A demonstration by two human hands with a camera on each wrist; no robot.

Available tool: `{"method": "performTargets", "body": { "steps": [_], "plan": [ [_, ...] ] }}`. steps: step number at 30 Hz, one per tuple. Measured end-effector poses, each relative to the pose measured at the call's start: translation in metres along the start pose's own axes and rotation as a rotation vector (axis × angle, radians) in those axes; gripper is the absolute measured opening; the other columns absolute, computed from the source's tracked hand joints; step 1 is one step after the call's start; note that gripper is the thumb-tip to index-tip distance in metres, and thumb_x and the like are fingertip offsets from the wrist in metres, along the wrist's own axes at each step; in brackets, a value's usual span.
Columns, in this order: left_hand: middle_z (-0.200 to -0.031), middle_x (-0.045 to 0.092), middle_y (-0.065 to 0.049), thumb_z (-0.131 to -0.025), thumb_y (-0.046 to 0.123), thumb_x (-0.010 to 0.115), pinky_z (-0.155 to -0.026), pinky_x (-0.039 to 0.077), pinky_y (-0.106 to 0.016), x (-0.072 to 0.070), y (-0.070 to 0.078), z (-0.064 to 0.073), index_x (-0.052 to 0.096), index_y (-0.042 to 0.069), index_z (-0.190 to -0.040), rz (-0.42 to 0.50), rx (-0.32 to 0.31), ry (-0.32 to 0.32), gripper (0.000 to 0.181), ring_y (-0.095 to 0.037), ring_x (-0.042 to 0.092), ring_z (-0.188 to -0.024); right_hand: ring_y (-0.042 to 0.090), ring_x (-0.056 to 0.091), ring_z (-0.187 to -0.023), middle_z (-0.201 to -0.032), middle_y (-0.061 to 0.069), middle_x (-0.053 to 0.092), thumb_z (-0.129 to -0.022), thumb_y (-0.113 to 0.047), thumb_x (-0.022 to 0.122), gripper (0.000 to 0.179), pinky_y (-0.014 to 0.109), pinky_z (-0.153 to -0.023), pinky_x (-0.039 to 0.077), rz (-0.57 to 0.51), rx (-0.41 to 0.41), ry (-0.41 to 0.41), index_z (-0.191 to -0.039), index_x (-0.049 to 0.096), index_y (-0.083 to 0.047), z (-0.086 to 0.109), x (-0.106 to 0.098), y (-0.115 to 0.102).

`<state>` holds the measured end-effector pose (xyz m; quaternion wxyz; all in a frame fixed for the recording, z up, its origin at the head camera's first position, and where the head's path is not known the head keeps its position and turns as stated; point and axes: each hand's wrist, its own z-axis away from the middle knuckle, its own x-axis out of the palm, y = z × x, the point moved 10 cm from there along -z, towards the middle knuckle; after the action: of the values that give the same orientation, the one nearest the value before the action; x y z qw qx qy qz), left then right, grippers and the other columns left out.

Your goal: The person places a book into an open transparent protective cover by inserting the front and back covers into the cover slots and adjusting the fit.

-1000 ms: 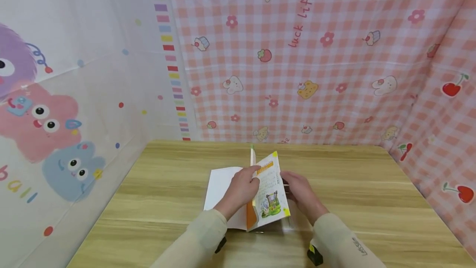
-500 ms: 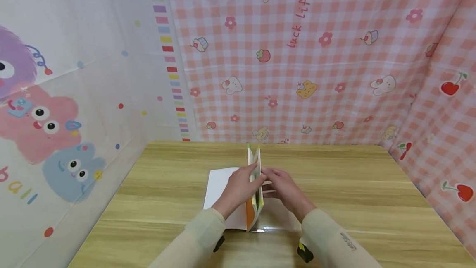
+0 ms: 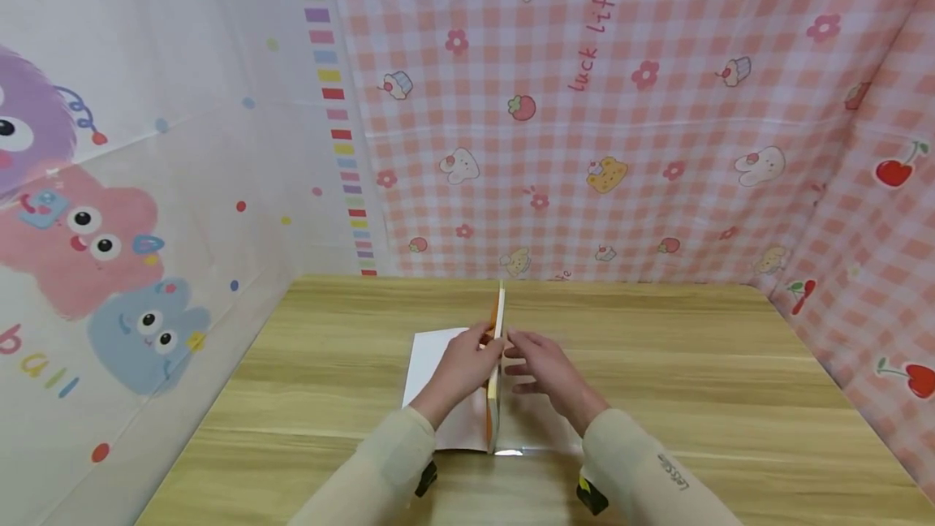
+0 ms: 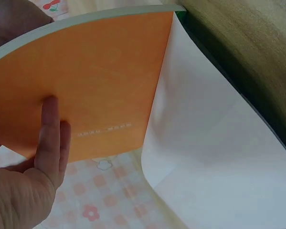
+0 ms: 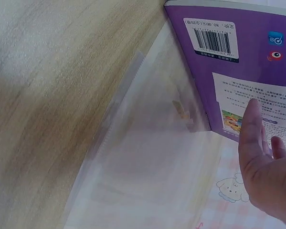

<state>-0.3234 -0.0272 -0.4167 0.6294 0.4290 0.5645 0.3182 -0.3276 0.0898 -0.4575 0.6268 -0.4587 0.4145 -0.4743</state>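
Fingers [image 4: 50, 138] of the left hand [image 3: 463, 360] lie straight along an orange page [image 4: 109, 86], and its thumb sits at the fore edge, so the hand pinches the upright pages of the book [image 3: 494, 404]; the thumb tip is hard to make out. Opposite, the right hand [image 3: 548, 368] is loosely spread, its fingertips at the purple back cover [image 5: 200, 76]; whether they press on it or sit just off it, I cannot tell. Part of this hand and the cover's right end are cut off in the right wrist view, clipping a square printed code.

Small print on the orange page is too blurred to read. A clear plastic sheet [image 5: 138, 162] spreads flat to the right from the book's spine; whether it forms a pocket around either cover is unclear.

The book stands at mid-table, its page block on the spine, fore edge up, long axis running from the person towards the far side. Orange faces left, purple right, and the end with the barcode [image 5: 212, 43] is nearest the person. A white inner cover [image 3: 427, 355] lies opened to the left, partly hidden by the left hand.

Beneath is a wood-grain table [image 3: 307, 372]; beyond hangs a pink checked cloth [image 3: 570, 136], with a white cartoon cloth [image 3: 219, 153] to the left.
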Motion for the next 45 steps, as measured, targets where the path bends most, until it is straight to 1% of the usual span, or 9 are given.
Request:
{"method": "performTargets", "body": {
  "steps": [4, 12, 20, 28, 34, 37, 40, 44, 45],
  "plan": [
    [-0.115, 0.065, -0.020, -0.101, 0.030, 0.052, -0.056, 0.058, -0.039, 0.004, -0.003, 0.002, 0.062, 0.002, -0.129, 0.059, -0.040, -0.051, 0.041, -0.022, 0.064, -0.081, 0.030, 0.067, -0.103, -0.127, 0.021, 0.062, -0.101, -0.051, 0.049, 0.066, 0.046, -0.080, 0.057, 0.010, 0.012, -0.030, -0.141, 0.048, 0.001, 0.000, 0.004, 0.001],
    [-0.121, 0.063, -0.020, -0.104, 0.032, 0.045, -0.057, 0.056, -0.038, 0.005, -0.009, 0.004, 0.059, 0.005, -0.135, 0.063, -0.089, -0.072, 0.044, -0.026, 0.064, -0.086, 0.028, 0.069, -0.098, -0.127, 0.022, 0.061, -0.099, -0.055, 0.051, 0.072, 0.044, -0.075, 0.058, 0.011, 0.017, -0.032, -0.142, 0.047, 0.003, 0.000, 0.007, 0.001],
    [-0.127, 0.062, -0.019, -0.105, 0.028, 0.038, -0.094, 0.048, -0.049, 0.000, -0.010, 0.003, 0.055, 0.001, -0.139, 0.016, -0.061, -0.016, 0.047, -0.033, 0.058, -0.115, 0.029, 0.068, -0.097, -0.128, 0.024, 0.060, -0.099, -0.055, 0.050, 0.072, 0.045, -0.076, 0.058, 0.009, 0.028, -0.018, -0.141, 0.048, 0.004, -0.002, 0.007, 0.002],
    [-0.128, 0.062, -0.019, -0.104, 0.027, 0.038, -0.098, 0.045, -0.049, -0.004, -0.011, 0.002, 0.053, -0.003, -0.140, 0.039, -0.049, 0.016, 0.049, -0.032, 0.057, -0.115, 0.028, 0.068, -0.096, -0.123, 0.020, 0.064, -0.100, -0.057, 0.045, 0.071, 0.043, -0.076, 0.058, 0.000, 0.033, -0.015, -0.136, 0.054, 0.003, -0.001, 0.008, 0.001],
    [-0.136, 0.058, -0.018, -0.104, 0.026, 0.038, -0.103, 0.041, -0.051, -0.013, -0.009, 0.002, 0.050, 0.002, -0.144, -0.028, -0.012, 0.047, 0.048, -0.032, 0.054, -0.122, 0.028, 0.070, -0.093, -0.119, 0.020, 0.067, -0.100, -0.057, 0.046, 0.070, 0.045, -0.076, 0.058, -0.031, 0.019, -0.011, -0.133, 0.056, 0.003, -0.001, 0.005, 0.000],
    [-0.131, 0.061, -0.018, -0.104, 0.023, 0.037, -0.099, 0.045, -0.050, -0.022, -0.008, 0.002, 0.047, 0.008, -0.148, -0.082, 0.006, 0.080, 0.048, -0.031, 0.058, -0.116, 0.027, 0.070, -0.090, -0.117, 0.020, 0.067, -0.101, -0.055, 0.045, 0.068, 0.046, -0.077, 0.058, -0.035, 0.022, 0.005, -0.132, 0.057, 0.003, -0.001, 0.002, 0.000],
    [-0.130, 0.062, -0.018, -0.102, 0.017, 0.036, -0.086, 0.050, -0.049, -0.034, -0.008, 0.003, 0.042, 0.011, -0.152, -0.149, 0.033, 0.129, 0.051, -0.033, 0.064, -0.093, 0.025, 0.070, -0.084, -0.110, 0.018, 0.069, -0.102, -0.052, 0.044, 0.063, 0.045, -0.077, 0.058, -0.040, 0.021, 0.025, -0.126, 0.059, 0.003, -0.001, 0.000, -0.001],
    [-0.139, 0.056, -0.018, -0.098, 0.009, 0.035, -0.084, 0.051, -0.047, -0.048, -0.010, 0.005, 0.043, 0.011, -0.151, -0.195, 0.060, 0.172, 0.054, -0.031, 0.064, -0.091, 0.022, 0.068, -0.075, -0.094, 0.013, 0.068, -0.103, -0.045, 0.044, 0.053, 0.042, -0.071, 0.058, -0.056, 0.003, 0.063, -0.113, 0.063, 0.004, -0.001, -0.004, -0.001],
    [-0.140, 0.055, -0.017, -0.099, 0.010, 0.036, -0.088, 0.050, -0.047, -0.051, -0.011, 0.005, 0.045, 0.010, -0.149, -0.206, 0.067, 0.178, 0.052, -0.030, 0.064, -0.097, 0.022, 0.067, -0.073, -0.091, 0.012, 0.068, -0.103, -0.042, 0.044, 0.051, 0.041, -0.069, 0.058, -0.057, -0.004, 0.074, -0.111, 0.063, 0.004, -0.001, -0.005, -0.002]
  ]
}}
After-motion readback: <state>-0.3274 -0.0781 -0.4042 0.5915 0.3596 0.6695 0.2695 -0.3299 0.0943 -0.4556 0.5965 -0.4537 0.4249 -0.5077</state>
